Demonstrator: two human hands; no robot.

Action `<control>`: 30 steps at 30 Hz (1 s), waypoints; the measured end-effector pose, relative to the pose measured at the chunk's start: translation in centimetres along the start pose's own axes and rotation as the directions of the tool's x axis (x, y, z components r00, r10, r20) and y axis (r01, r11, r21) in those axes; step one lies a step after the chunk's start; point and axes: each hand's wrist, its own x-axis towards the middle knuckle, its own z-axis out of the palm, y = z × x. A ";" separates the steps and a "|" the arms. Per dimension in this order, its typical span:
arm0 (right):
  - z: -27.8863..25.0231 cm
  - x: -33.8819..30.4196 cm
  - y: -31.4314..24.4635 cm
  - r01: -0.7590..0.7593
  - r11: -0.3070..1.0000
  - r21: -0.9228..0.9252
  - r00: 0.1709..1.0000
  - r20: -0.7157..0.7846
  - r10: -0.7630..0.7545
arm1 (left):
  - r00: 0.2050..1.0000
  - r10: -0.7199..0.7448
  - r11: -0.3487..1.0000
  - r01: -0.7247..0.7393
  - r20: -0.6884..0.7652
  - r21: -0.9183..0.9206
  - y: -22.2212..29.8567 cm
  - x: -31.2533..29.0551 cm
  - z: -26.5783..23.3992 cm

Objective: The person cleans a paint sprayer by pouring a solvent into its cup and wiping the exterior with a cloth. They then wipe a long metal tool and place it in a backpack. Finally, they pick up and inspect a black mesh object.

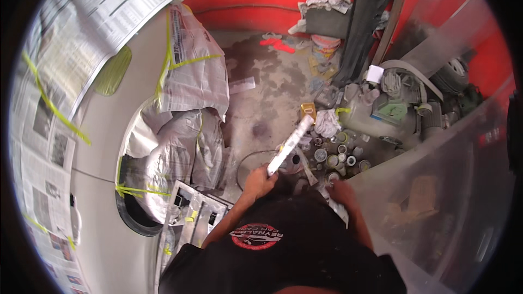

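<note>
My left hand [259, 183] is closed around the lower end of a long, narrow white bar [290, 146] with a few darker marks. The bar slants up and to the right, and its far tip comes close to a yellow can [308, 110]. My right hand [341, 191] is lowered beside a small open jar [333, 177] at the near edge of a group of cups and jars [342, 158]. Its fingers are dark and blurred, so whether it grips the jar does not show. A pale strip [339, 212] shows by my right wrist.
On the left stands a grey car body [98, 136] masked with newspaper [122, 8] and yellow-green tape, its wheel [163, 171] covered. Crumpled paper [327, 123] lies by the jars. Clutter, a green box [389, 110] and a tyre [453, 73] sit right, near clear plastic sheeting [436, 223].
</note>
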 end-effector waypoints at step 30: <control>-34.9 84.1 -39.5 0.611 0.726 0.316 0.746 -0.538 -0.393 | 0.990 -0.092 0.924 0.046 -0.106 -0.379 -10.4 77.8 -31.9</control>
